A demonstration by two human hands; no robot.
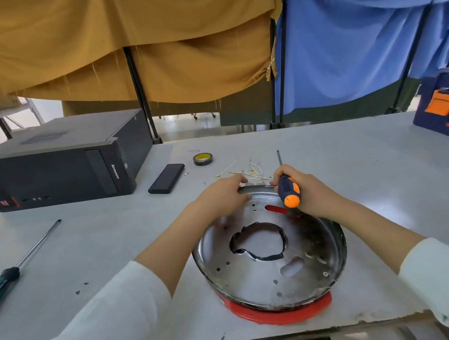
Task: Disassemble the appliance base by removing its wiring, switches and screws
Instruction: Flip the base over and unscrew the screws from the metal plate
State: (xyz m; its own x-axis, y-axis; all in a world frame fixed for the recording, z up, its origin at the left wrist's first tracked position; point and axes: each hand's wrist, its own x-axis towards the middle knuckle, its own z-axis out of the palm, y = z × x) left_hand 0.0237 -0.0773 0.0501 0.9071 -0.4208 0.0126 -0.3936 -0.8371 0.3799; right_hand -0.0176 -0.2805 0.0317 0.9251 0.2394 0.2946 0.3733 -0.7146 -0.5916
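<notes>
Appliance base [271,262]: round shallow metal pan, shiny and scuffed, sitting on a red plastic ring, near the front edge of the surface [351,177]. Rough irregular hole cut through its centre, black-edged; several small round holes punched across the floor; one oval slot toward the right; a red slot-shaped strip shows at the far side.

Left hand [224,195]: fingers curled over the far rim of the base, gripping it, thumb inside the pan.

Right hand [303,191]: wrapped around one screwdriver [288,189] with a blue and orange grip, orange butt end pointing toward the camera, thin dark shaft pointing away past the far rim; fingertips touch the rim too.

Both forearms bare, white sleeves pushed back.

Just beyond the base: a loose scatter of thin white wires [252,171] with small yellowish ends; I cannot count them.

Further out: one roll of tape [203,159], dark with a yellow core; one flat black rectangular block [167,178]; one black desktop computer case [58,160] lying on its side at far left.

Second screwdriver [20,266], long steel shaft, green and black handle, lies well apart at left.

Blue toolbox [444,104] with an orange latch at far right. Mustard and blue cloths hang behind
</notes>
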